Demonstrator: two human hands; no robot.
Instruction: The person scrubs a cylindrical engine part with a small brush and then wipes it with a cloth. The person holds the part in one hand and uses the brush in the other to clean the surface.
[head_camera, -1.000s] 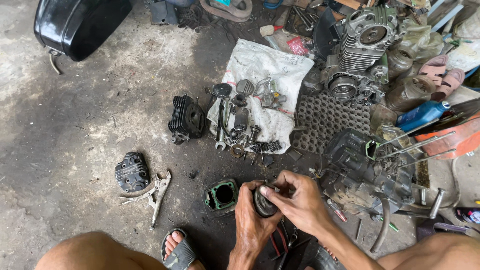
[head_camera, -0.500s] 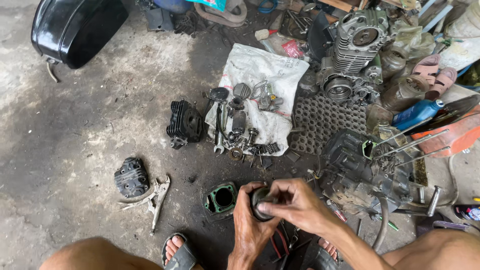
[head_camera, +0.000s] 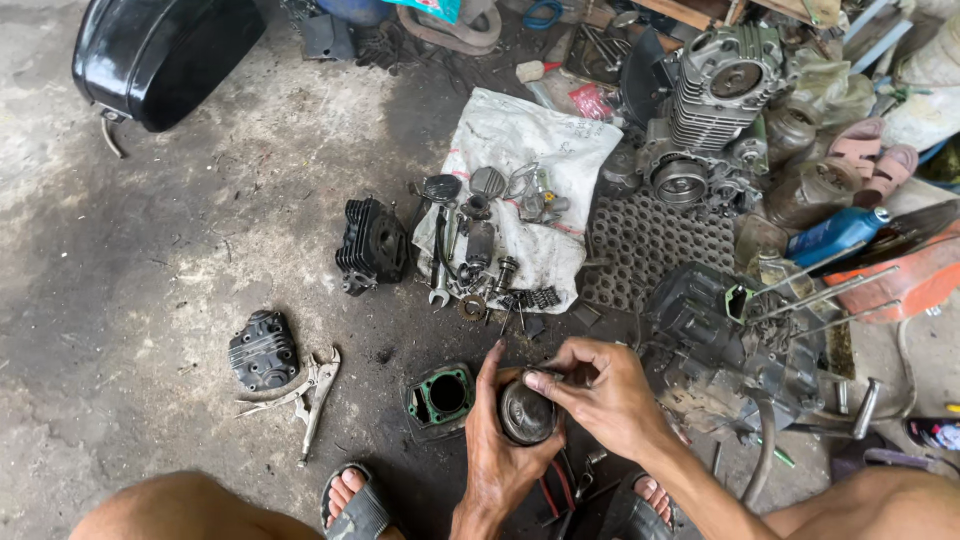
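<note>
My left hand (head_camera: 497, 445) grips a round dark metal piston (head_camera: 525, 413) from below, low in the middle of the head view. My right hand (head_camera: 600, 392) lies over its top right, with fingertips pinching at the piston's upper edge. Just left of the hands a black cylinder block with a green gasket (head_camera: 440, 397) lies on the oily concrete floor. An engine crankcase with long studs (head_camera: 745, 340) stands right of my right hand.
A white sack (head_camera: 560, 150) carries small parts and wrenches. A finned cylinder (head_camera: 373, 243), a cover (head_camera: 262, 350), locking pliers (head_camera: 310, 395), a perforated mat (head_camera: 650, 240), a black fuel tank (head_camera: 165, 50), an engine head (head_camera: 725, 85) and a blue bottle (head_camera: 838, 233) lie around. My sandalled foot (head_camera: 355, 505) sits low.
Both hands stay on the piston and have shifted only slightly. The fingers of my right hand have moved along its top edge. The camera drifted a little.
</note>
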